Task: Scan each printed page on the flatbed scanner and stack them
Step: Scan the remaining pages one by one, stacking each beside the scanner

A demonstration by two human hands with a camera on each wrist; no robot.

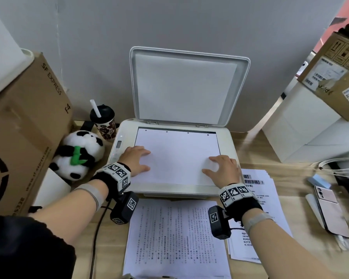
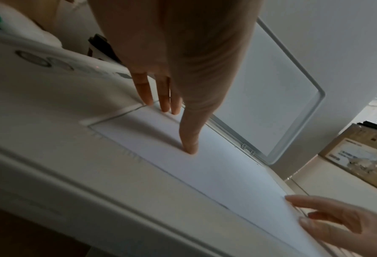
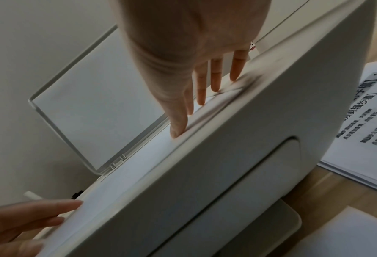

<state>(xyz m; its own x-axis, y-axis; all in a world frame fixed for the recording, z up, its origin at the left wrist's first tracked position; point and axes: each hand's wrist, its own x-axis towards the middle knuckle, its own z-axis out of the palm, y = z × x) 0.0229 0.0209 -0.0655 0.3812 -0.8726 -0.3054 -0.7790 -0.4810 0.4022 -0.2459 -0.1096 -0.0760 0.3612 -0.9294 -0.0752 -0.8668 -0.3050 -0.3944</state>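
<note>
A white flatbed scanner (image 1: 229, 137) stands against the wall with its lid (image 1: 185, 85) raised upright. A blank-side-up sheet (image 1: 177, 154) lies on the glass. My left hand (image 1: 136, 161) rests flat on the sheet's left part, fingers straight (image 2: 188, 139). My right hand (image 1: 223, 168) lies flat on the sheet's right front corner, fingers straight (image 3: 178, 127). A printed page (image 1: 175, 238) lies on the desk in front of the scanner. A stack of printed pages (image 1: 258, 198) sits to its right, partly under my right wrist.
A large cardboard box (image 1: 18, 137) and a plush panda (image 1: 79, 156) crowd the left side, with a lidded cup (image 1: 104, 123) behind. A phone (image 1: 330, 210), cables (image 1: 340, 168) and white boxes (image 1: 302, 127) occupy the right.
</note>
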